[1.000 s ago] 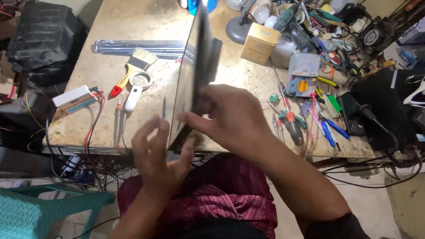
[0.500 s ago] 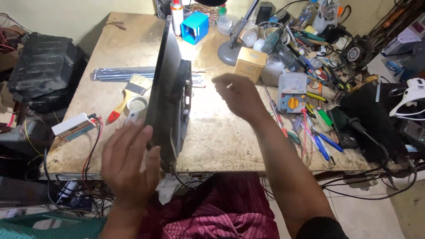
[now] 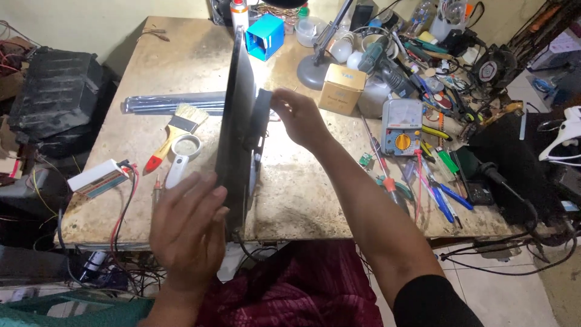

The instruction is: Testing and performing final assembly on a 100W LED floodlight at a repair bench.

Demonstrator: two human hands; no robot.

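Brush [image 3: 179, 134] left of upright panel [image 3: 235, 121]

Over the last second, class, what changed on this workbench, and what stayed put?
The right hand left the near bottom edge of the upright dark flat panel and moved up to its back. The left hand stayed against the near edge. The paintbrush and magnifying glass lie unmoved.

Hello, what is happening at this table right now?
A person sits at a cluttered workbench and holds a thin dark panel upright on its edge. The left hand presses flat against the panel's near end, and the right hand grips a black block fixed to its other face. To the left lie a brush and a magnifier; to the right are a multimeter, a small box and many hand tools.
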